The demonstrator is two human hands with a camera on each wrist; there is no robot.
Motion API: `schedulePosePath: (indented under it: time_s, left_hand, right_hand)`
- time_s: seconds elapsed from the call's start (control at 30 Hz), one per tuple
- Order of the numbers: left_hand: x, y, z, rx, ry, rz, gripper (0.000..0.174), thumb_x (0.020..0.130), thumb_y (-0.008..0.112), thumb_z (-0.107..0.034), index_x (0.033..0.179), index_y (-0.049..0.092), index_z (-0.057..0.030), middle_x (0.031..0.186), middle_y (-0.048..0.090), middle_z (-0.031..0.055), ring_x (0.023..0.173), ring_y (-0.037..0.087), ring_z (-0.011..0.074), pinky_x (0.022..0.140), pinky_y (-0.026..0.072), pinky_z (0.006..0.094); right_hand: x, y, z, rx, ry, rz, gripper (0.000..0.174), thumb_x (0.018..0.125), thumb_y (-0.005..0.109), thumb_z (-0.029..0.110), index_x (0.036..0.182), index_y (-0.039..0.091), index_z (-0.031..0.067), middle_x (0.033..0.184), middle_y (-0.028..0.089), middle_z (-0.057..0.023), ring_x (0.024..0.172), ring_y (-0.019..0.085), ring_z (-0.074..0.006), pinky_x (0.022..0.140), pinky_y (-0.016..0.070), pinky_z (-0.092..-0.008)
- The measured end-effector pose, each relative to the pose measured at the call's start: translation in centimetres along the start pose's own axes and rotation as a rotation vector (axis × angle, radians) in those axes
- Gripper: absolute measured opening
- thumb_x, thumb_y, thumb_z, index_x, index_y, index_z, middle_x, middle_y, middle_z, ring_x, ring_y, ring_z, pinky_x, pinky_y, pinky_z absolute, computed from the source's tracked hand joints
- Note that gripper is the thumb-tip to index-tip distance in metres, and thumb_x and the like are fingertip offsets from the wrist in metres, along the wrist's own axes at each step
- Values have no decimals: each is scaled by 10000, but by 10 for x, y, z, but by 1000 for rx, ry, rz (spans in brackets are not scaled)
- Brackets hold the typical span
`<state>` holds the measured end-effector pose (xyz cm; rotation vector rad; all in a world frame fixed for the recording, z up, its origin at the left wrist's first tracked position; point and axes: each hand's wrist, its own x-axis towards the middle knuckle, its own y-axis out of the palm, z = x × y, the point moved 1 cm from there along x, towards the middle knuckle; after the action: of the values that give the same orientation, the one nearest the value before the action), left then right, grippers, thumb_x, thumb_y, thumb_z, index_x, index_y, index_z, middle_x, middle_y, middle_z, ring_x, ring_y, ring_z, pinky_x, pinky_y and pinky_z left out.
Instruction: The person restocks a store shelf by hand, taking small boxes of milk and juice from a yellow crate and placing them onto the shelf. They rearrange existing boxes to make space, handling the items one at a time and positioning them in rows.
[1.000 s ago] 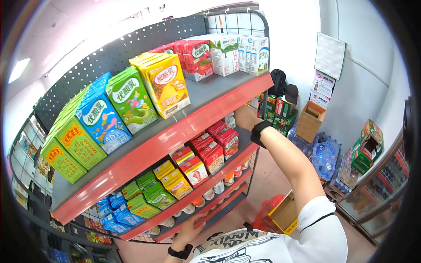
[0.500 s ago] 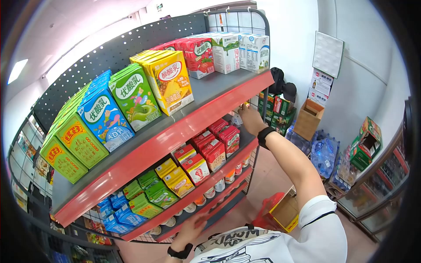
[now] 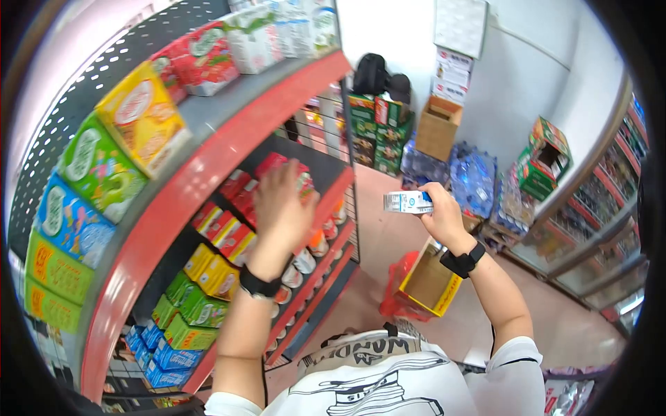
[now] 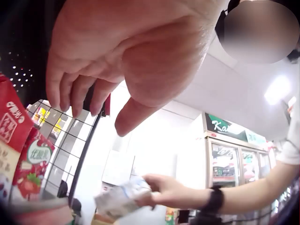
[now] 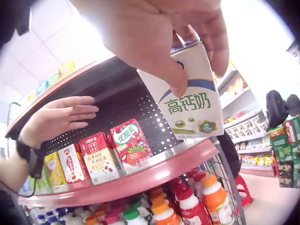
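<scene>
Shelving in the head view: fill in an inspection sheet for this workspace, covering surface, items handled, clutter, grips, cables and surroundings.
Surface: grey shelf with a red front edge, bearing coloured drink cartons, including a red strawberry carton.
Job's things: one white milk carton, held away from the shelf.
Clutter: an open yellow-edged box on the floor, a red plastic bag beside it.
Grips: right hand pinches the white milk carton; left hand has its fingers extended and holds nothing.
Cables: thin line across the white wall; cannot tell whether it is a cable.
Surroundings: glass-door cooler, wrapped bottles, brown cardboard box, dark backpack.
</scene>
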<state>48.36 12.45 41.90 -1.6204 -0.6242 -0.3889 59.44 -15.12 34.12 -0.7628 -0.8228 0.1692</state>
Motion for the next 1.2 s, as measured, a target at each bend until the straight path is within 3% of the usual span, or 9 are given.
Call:
schedulePosePath:
  time_s: [0.2, 0.47, 0.6, 0.67, 0.7, 0.8, 0.93, 1.07, 1.2]
  left_hand:
    - [34, 19, 9, 339, -232, 432, 634, 786, 647, -406, 1275, 456, -51, 1210, 560, 127, 1133, 503, 296, 899, 396, 505]
    - [50, 27, 10, 209, -384, 467, 560, 784, 666, -288, 1243, 477, -31, 1200, 557, 181, 1090, 542, 336, 898, 425, 415]
    - [49, 29, 5, 108, -268, 317, 496, 795, 657, -192, 1221, 488, -4, 1183, 555, 204, 1063, 552, 353, 901, 428, 389]
    - [53, 21, -26, -14, -142, 136, 428, 802, 642, -89, 1190, 497, 18, 1119, 580, 179, 1017, 582, 283, 889, 436, 343]
    - [54, 21, -45, -15, -131, 146, 428, 802, 642, -89, 1190, 497, 18, 1119, 580, 179, 1017, 582, 283, 889, 436, 343]
    - [55, 34, -109, -550, -254, 252, 400, 788, 639, 19, 1159, 489, 21, 1018, 560, 86, 939, 543, 124, 834, 447, 262]
    - [46, 98, -155, -842, -232, 574, 404, 747, 669, 28, 1118, 510, 6, 1001, 572, 90, 967, 563, 151, 830, 462, 280]
    - [16, 179, -192, -508, 45, 740, 427, 657, 732, -40, 1049, 562, -43, 976, 596, 155, 913, 591, 313, 792, 480, 373]
    - [-22, 259, -215, -556, 177, 795, 385, 646, 736, -80, 999, 585, -59, 910, 610, 146, 871, 586, 329, 762, 483, 389]
  right_hand:
    - [-99, -16, -88, -133, 357, 195, 395, 638, 748, 136, 970, 550, 56, 922, 586, -131, 859, 590, -341, 717, 479, -399]
    - [-200, -3, -199, -233, 790, 405, 435, 614, 751, 201, 984, 580, 52, 935, 620, -144, 885, 604, -326, 760, 489, -414]
    - [-226, 13, -230, -197, 868, 513, 424, 624, 730, 219, 980, 578, 45, 922, 609, -153, 874, 601, -335, 759, 487, -423]
    - [-228, 18, -237, -164, 912, 520, 396, 622, 726, 222, 944, 577, 46, 934, 605, -157, 874, 599, -337, 754, 487, -419]
    - [-228, 22, -241, -142, 912, 523, 355, 626, 714, 190, 920, 576, 47, 915, 613, -162, 860, 609, -337, 746, 494, -424]
    - [-223, 38, -253, -125, 915, 551, 286, 638, 682, 148, 884, 583, 41, 895, 630, -165, 849, 625, -329, 738, 504, -424]
    - [-225, 75, -277, -212, 791, 700, 200, 668, 636, 121, 847, 621, 34, 905, 637, -164, 833, 638, -318, 722, 517, -409]
    - [-230, 113, -296, -292, 804, 733, 184, 667, 632, 79, 846, 625, 39, 893, 622, -169, 827, 639, -317, 706, 518, -401]
    - [-233, 137, -315, -319, 931, 776, 163, 726, 587, 55, 877, 644, 38, 995, 611, -163, 867, 646, -282, 696, 541, -373]
